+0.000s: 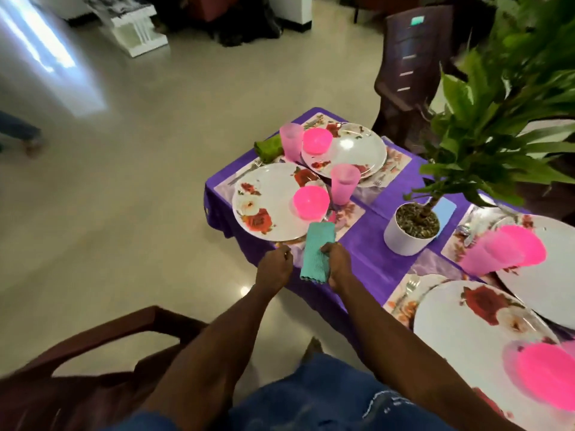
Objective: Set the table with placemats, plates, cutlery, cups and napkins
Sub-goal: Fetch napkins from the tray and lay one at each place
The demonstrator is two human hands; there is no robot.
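A desk draped in a purple cloth stands on a pale glossy tiled floor, with a dark brown plastic chair at its 12 o'clock end. A white pot of pebbles holds a green leafy plant. On a floral placemat, a white rose-printed plate carries a pink plastic bowl; a translucent pink cup stands at its 2 o'clock. The right hand grips a folded teal cloth napkin at the plate's 5 o'clock, over the desk edge. The left hand is curled closed just beside it; whether it pinches anything, I cannot tell.
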